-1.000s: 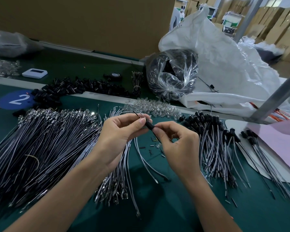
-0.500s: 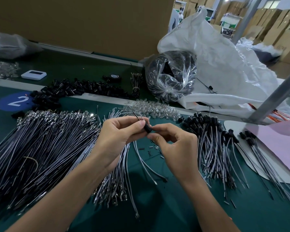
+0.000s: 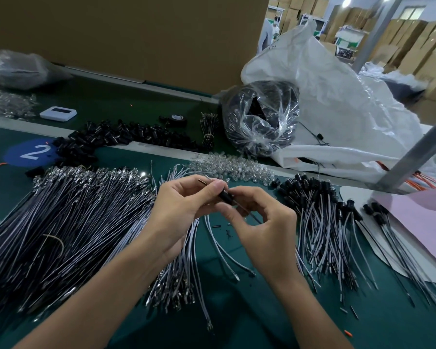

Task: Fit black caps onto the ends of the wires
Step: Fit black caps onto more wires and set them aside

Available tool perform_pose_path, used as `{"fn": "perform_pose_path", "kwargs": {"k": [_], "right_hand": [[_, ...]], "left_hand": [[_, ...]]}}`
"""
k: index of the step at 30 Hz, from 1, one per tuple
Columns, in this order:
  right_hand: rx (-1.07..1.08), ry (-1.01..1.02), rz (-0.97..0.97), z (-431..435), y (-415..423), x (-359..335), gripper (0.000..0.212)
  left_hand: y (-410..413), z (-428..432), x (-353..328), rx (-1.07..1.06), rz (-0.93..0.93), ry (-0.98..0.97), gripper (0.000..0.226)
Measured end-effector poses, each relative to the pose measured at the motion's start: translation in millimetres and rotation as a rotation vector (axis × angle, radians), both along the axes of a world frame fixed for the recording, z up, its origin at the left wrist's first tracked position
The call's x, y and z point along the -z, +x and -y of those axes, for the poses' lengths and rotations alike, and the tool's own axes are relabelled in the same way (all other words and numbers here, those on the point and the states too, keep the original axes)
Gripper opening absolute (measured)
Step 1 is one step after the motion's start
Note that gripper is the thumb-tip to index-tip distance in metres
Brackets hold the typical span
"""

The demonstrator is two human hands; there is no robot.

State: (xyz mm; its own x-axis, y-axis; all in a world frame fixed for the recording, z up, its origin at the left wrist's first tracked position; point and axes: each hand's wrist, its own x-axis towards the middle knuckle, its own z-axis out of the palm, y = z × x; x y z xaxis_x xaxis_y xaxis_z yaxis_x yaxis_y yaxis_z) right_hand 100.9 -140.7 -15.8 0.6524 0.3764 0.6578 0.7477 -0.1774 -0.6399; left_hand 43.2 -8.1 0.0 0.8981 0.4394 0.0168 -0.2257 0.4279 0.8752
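Observation:
My left hand (image 3: 184, 210) pinches a black cap (image 3: 225, 196) between thumb and forefinger, with a thin metal end poking out past the fingertips. My right hand (image 3: 264, 227) pinches the wire (image 3: 254, 217) that runs down out of the cap. Both hands meet above the green table (image 3: 237, 318). A big heap of uncapped grey wires (image 3: 61, 230) lies to the left. Wires with black caps fitted (image 3: 320, 212) lie to the right. Loose black caps (image 3: 126, 139) are piled behind.
Clear small parts (image 3: 232, 167) lie just beyond my hands. A plastic bag of black parts (image 3: 259, 119) and a large white sack (image 3: 337, 109) stand at the back right. A grey metal post (image 3: 418, 147) slants down at right, beside pink paper (image 3: 425, 217). A white device (image 3: 58, 113) sits back left.
The wire has slid further into the cap as my right hand drew closer to the left. The view has tilted down slightly.

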Motion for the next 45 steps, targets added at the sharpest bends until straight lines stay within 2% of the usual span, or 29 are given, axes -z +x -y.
{"fn": "perform_pose_path", "kwargs": {"k": [4, 6, 10, 13, 14, 16, 18, 20, 22, 24, 26, 28, 30, 31, 34, 37, 39, 40, 42, 45], "right_hand": [[0.081, -0.038, 0.057, -0.1, 0.3, 0.3, 0.014], [0.110, -0.054, 0.057, 1.5, 2.6, 1.3, 0.012], [0.144, -0.084, 0.023, 5.5, 10.3, 1.5, 0.013], [0.123, -0.085, 0.040, 6.5, 12.4, -0.5, 0.013], [0.094, -0.053, -0.017, 7.1, 12.3, -1.3, 0.013], [-0.009, 0.108, -0.266, 10.3, 14.6, -5.3, 0.016], [-0.181, 0.358, -0.544, 15.8, 18.7, -11.8, 0.015], [-0.422, 0.594, -0.776, 21.7, 23.3, -16.7, 0.014], [-0.580, 0.748, -0.927, 25.7, 25.3, -19.4, 0.019], [-0.635, 0.790, -0.995, 26.8, 25.9, -19.4, 0.017], [-0.621, 0.708, -0.965, 24.0, 23.6, -20.3, 0.013], [-0.532, 0.508, -0.844, 18.4, 18.8, -19.4, 0.015], [-0.447, 0.336, -0.741, 13.1, 14.0, -15.7, 0.009], [-0.439, 0.320, -0.739, 11.2, 12.5, -13.8, 0.006], [-0.560, 0.478, -0.869, 8.5, 10.6, -16.6, 0.009], [-0.694, 0.685, -0.966, 13.3, 12.5, -22.0, 0.018], [-0.659, 0.775, -1.009, 15.7, 14.4, -23.1, 0.019], [-0.615, 0.788, -1.023, 16.2, 15.1, -23.1, 0.019], [-0.504, 0.707, -0.984, 15.8, 16.0, -21.4, 0.015], [-0.389, 0.426, -0.772, 13.0, 13.0, -15.8, 0.021]], "left_hand": [[-1.5, 5.4, -0.5, -0.027, 0.003, 0.118, 0.012], [-3.1, 2.7, -5.0, -0.109, 0.018, 0.134, 0.013], [-7.2, -24.0, -14.3, -0.352, 0.056, -0.025, 0.011], [-7.7, -31.0, -14.1, -0.415, 0.060, -0.049, 0.012], [-6.9, -31.0, -12.6, -0.408, 0.053, -0.051, 0.012], [-5.8, -32.3, -9.7, -0.352, 0.028, -0.052, 0.012], [-5.8, -33.3, -8.8, -0.238, 0.005, -0.045, 0.008], [-6.5, -31.4, -8.2, -0.085, 0.012, -0.012, 0.017], [-7.0, -26.9, -7.7, 0.068, 0.019, 0.083, 0.032], [-5.5, -21.1, -6.9, 0.123, -0.005, 0.220, 0.034], [-3.2, -13.8, -6.2, 0.117, -0.029, 0.314, 0.036], [-2.1, -6.6, -4.8, 0.128, -0.033, 0.346, 0.045], [-1.7, -2.2, -4.5, 0.112, 0.030, 0.355, 0.034], [-2.3, -1.6, -5.8, 0.104, 0.077, 0.326, 0.027], [-6.5, -7.9, -8.2, 0.200, 0.240, 0.182, 0.052], [-11.8, -15.0, -11.2, 0.345, 0.404, -0.052, 0.062], [-10.5, -17.1, -11.9, 0.381, 0.389, -0.237, 0.077], [-8.6, -16.5, -11.4, 0.364, 0.354, -0.260, 0.083], [-3.4, -12.7, -10.8, 0.287, 0.235, -0.121, 0.078], [1.0, -1.0, -8.6, 0.234, 0.104, 0.226, 0.043]]}}
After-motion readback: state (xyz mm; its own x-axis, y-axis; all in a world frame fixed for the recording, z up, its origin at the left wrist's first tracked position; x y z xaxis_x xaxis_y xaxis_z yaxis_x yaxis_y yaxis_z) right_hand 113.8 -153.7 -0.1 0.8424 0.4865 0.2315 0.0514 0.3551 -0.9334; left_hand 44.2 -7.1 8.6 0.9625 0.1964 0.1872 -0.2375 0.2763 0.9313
